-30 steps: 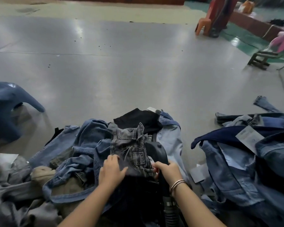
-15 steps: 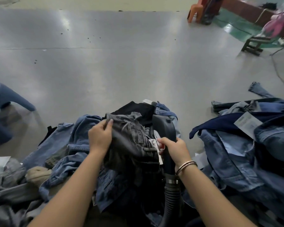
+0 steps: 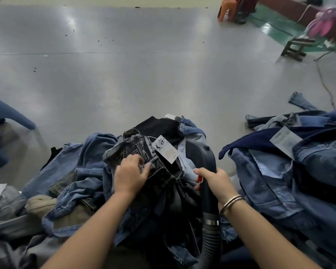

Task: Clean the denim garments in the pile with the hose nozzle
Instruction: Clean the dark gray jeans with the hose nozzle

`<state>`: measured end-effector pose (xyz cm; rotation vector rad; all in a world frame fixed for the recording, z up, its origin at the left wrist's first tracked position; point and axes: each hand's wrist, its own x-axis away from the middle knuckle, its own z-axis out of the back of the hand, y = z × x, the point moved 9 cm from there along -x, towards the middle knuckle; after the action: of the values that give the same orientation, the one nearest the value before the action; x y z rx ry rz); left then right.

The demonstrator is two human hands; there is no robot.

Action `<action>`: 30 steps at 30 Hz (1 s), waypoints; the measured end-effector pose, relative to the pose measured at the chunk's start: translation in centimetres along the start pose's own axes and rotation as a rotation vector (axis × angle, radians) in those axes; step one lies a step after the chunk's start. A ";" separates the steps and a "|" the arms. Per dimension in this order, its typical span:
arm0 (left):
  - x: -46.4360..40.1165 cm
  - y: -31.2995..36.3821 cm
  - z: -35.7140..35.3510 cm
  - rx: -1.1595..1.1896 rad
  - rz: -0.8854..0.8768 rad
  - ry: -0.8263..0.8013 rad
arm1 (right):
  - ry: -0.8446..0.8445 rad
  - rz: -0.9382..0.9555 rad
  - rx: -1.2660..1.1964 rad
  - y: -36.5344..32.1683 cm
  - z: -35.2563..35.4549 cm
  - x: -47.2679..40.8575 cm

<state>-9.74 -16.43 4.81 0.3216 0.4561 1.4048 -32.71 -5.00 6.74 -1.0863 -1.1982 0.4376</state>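
Left hand: the left hand (image 3: 131,174) lay on top of the grey washed-denim garment (image 3: 144,154), its fingers curled and pinching a fold of the cloth near the waistband.
Right hand: the right hand (image 3: 214,183) was closed round the black plastic hose nozzle (image 3: 201,156), thumb on the near side; two thin metal bangles (image 3: 231,203) sat on its wrist.
Hose nozzle: it stood just right of the grey garment, its wide head tilted toward that garment, and a black ribbed hose (image 3: 211,243) ran down from it toward the camera.
Grey garment: it sat at the top of the central pile of blue denim clothes (image 3: 80,183), with a white paper tag (image 3: 166,149) lying on its right edge.
Black cloth (image 3: 159,128): just behind the grey garment.
Second heap of blue denim (image 3: 279,171): to the right of the nozzle, apart from the central pile, carrying a white label (image 3: 284,141).
Blue plastic stool (image 3: 6,117): far left of the central pile, on the grey floor (image 3: 144,74).
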 end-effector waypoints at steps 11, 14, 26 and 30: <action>1.8 -6.4 -6.5 0.248 0.734 -0.408 | -0.086 0.129 -0.007 -2.1 -2.7 0.5; 1.9 -5.0 -7.0 0.298 0.764 -0.429 | -0.083 0.168 0.010 -2.6 -3.1 1.3; 3.0 -6.2 -6.4 1.306 1.061 -0.250 | -0.096 0.138 -0.063 -3.9 -3.2 1.7; 0.7 -0.7 1.0 1.812 0.679 -0.292 | -0.080 0.162 -0.149 -5.0 -2.1 2.0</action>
<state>-8.55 -15.83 5.28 2.2559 1.3698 1.1242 -31.33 -6.72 12.11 -1.3107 -1.2329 0.5270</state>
